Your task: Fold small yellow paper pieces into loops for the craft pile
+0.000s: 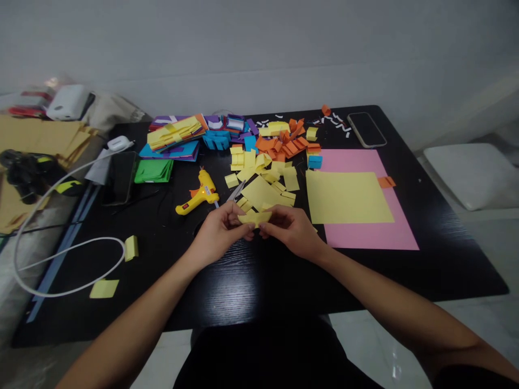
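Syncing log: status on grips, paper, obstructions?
Left grip, right grip: both pinching one yellow paper piece. Yellow scraps, glue gun close beyond. No visible blockage.

Pinching a yellow slip (pixel 254 218) in left hand (pixel 218 229) and right hand (pixel 294 229), above a black table (pixel 284 286). Seems creased, though too small to be sure. Showing just beyond: yellow scraps (pixel 261 193) and partly hidden scissors (pixel 236 191); near the left hand, a glue gun (pixel 205 189); to the right, a yellow sheet (pixel 348 197) over pink paper (pixel 373 236).
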Tool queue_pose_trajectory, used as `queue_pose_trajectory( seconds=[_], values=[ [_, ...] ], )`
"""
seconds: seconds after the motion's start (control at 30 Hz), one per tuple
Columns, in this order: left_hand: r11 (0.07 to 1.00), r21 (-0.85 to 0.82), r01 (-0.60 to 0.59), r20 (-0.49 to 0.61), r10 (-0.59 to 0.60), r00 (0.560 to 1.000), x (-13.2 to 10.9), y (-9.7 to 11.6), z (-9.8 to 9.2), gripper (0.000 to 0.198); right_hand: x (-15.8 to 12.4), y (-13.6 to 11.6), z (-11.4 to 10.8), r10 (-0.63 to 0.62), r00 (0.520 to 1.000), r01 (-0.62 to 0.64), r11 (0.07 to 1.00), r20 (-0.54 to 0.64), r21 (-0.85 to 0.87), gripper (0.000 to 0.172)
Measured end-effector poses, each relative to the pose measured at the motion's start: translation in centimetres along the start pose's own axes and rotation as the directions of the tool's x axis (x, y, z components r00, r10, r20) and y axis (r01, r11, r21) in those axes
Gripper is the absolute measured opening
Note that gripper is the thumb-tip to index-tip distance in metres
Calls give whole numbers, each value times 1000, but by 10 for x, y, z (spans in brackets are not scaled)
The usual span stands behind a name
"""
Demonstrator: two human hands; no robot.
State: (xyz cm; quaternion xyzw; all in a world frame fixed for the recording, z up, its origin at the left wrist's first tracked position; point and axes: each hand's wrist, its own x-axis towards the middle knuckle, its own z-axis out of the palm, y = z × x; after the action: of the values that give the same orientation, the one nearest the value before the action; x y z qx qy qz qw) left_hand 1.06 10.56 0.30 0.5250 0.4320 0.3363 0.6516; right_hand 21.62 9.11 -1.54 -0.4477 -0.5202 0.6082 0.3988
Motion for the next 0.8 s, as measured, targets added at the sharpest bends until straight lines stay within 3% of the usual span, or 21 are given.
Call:
queue_pose_trajectory(
  seconds=[0.8],
  values=[
    [1000, 22, 12, -16, -11, 1000, 0, -1, 3, 26, 2, 0, -1, 71, 996, -76, 990, 46, 123, 28]
  ],
)
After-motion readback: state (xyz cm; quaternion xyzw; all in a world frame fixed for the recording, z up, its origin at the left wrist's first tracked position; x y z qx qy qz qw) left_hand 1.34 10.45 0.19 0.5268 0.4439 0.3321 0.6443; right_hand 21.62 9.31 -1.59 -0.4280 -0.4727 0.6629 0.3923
